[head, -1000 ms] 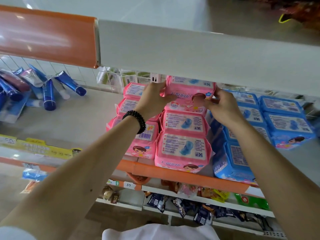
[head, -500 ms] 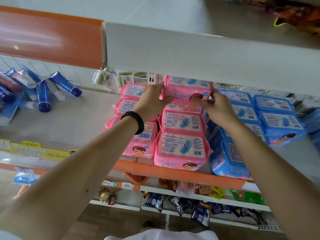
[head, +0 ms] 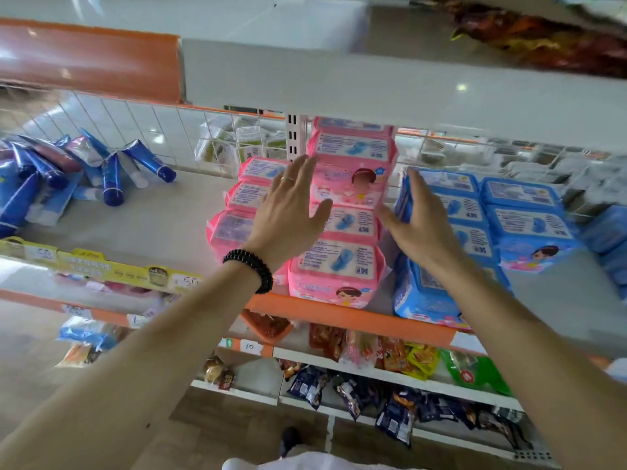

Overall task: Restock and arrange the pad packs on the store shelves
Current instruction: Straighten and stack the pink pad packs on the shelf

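shelf (head: 339, 313): store aisle, orange-edged
pink pad packs (head: 339, 232): stacked, top pack placed
left hand (head: 288, 212): fingers straight, released
right hand (head: 420, 222): fingers straight, released
left to do: more restocking likely

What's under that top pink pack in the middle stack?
Under the top pink pack sit two more pink packs, stacked down to the shelf. The left hand covers part of their left edges.

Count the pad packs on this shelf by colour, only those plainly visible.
Pink packs: 7
Blue packs: 6
Total: 13. A few more may be hidden behind the arms or lie blurred at the far right.
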